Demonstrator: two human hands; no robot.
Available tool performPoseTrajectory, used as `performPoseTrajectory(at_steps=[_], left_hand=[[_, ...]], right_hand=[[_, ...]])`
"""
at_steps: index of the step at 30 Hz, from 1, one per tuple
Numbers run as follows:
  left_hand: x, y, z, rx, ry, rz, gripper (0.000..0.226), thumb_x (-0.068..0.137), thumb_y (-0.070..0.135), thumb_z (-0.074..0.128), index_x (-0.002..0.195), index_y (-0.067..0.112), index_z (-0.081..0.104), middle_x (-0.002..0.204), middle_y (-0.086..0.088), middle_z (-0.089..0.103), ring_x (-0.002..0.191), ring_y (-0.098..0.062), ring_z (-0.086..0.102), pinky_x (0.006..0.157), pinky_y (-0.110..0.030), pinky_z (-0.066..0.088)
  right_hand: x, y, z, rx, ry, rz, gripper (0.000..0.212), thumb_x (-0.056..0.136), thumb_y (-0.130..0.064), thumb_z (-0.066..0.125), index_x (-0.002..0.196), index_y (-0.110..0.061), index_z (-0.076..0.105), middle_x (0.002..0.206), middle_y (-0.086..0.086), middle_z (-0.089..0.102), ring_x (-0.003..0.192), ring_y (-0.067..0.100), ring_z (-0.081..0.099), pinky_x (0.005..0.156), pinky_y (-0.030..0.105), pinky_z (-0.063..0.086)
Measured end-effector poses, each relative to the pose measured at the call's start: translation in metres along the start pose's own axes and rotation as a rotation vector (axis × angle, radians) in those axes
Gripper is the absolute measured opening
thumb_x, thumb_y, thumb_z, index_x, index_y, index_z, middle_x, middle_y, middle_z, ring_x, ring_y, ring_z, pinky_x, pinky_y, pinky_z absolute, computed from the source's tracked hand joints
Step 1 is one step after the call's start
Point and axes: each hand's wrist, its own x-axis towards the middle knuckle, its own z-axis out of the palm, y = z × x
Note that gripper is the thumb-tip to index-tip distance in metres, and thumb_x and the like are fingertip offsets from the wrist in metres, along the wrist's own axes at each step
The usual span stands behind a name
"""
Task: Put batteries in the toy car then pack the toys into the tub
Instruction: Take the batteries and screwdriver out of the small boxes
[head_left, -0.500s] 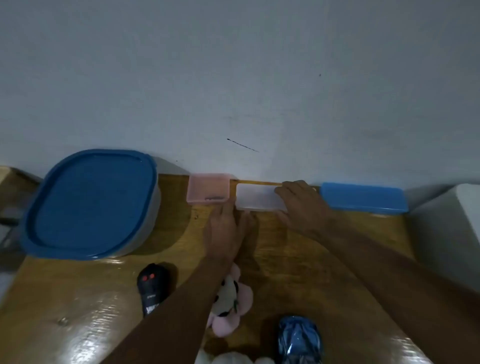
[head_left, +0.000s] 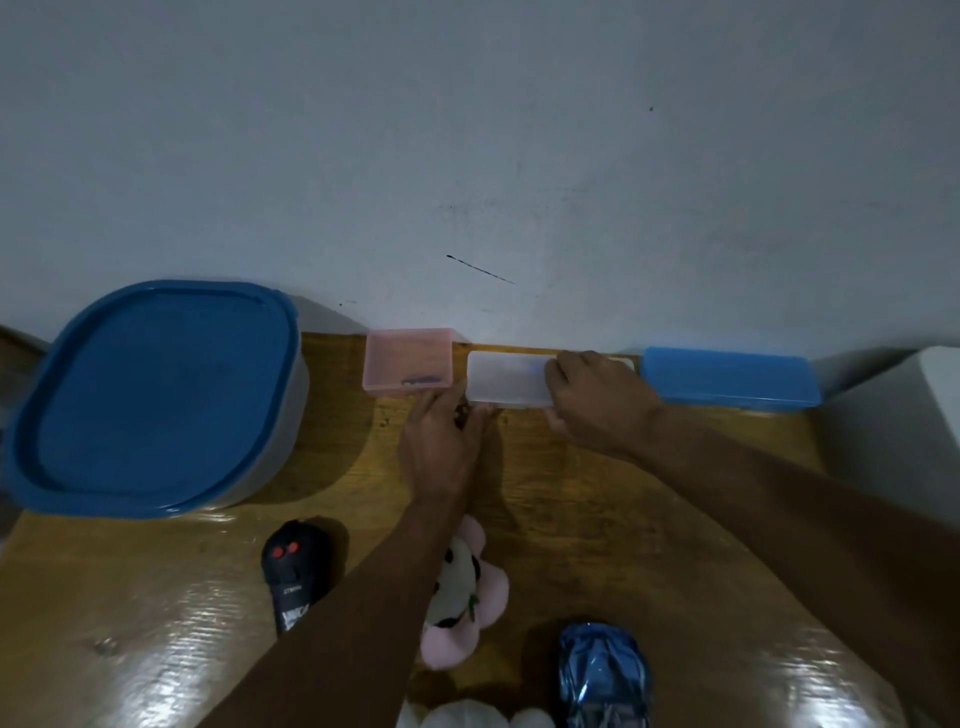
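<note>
while both hands meet at the clear box, the toy car sits nearest

where the wooden table (head_left: 597, 519) comes closest, the blue toy car (head_left: 602, 675) stands at the bottom edge, with a white plush (head_left: 467, 719) just left of it, cut off by the frame. a pink plush toy (head_left: 467, 597) lies a little farther, partly under the left forearm, and a black remote (head_left: 291, 571) with two red buttons lies to its left. beyond them the left hand (head_left: 441, 441) reaches the near left corner of the clear box (head_left: 506, 382); whether its fingers pinch or only touch it, i cannot tell. the right hand (head_left: 597, 402) curls over the box's right end, grasping it. along the wall, the pink box (head_left: 408, 358) sits just left of the clear one, a blue case (head_left: 727, 376) lies to its right, and the tub (head_left: 288, 410), blue lid (head_left: 156, 389) on, stands far left.
</note>
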Motion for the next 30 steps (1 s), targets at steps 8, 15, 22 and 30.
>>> performPoseTrajectory(at_steps=[8,15,22,30], left_hand=[[0.0,0.001,-0.001,-0.042,0.013,-0.026,0.034,0.087,0.04,0.067,0.116,0.021,0.069,0.114,-0.003,0.067,0.104,-0.021,0.062,0.08,-0.028,0.045],[0.003,0.008,-0.004,-0.022,0.022,-0.02,0.03,0.086,0.036,0.069,0.111,0.02,0.071,0.108,-0.004,0.068,0.099,-0.022,0.064,0.075,-0.029,0.049],[-0.003,0.007,-0.013,0.025,-0.096,0.034,0.032,0.094,0.037,0.056,0.117,0.016,0.066,0.114,-0.004,0.065,0.106,-0.02,0.059,0.083,-0.027,0.046],[0.0,0.025,-0.024,-0.042,-0.051,-0.091,0.02,0.093,0.026,0.062,0.1,0.01,0.072,0.084,-0.005,0.07,0.076,-0.015,0.061,0.056,-0.013,0.034]], right_hand=[[0.006,-0.013,-0.007,-0.309,-0.071,-0.125,0.057,0.1,-0.01,0.045,0.143,0.013,0.016,0.134,0.038,0.044,0.118,0.045,0.052,0.096,0.047,0.048],[0.008,-0.005,-0.004,-0.136,-0.063,-0.029,0.055,0.1,-0.017,0.042,0.145,0.005,0.021,0.132,0.029,0.048,0.116,0.039,0.052,0.094,0.045,0.048],[-0.001,0.006,-0.017,0.104,0.008,-0.038,0.043,0.093,-0.03,0.051,0.13,-0.007,0.048,0.122,0.015,0.058,0.101,0.029,0.06,0.083,0.037,0.051],[0.002,0.024,-0.023,0.288,0.076,-0.038,0.028,0.095,-0.028,0.045,0.113,-0.011,0.057,0.104,0.012,0.066,0.085,0.029,0.061,0.07,0.036,0.045]])
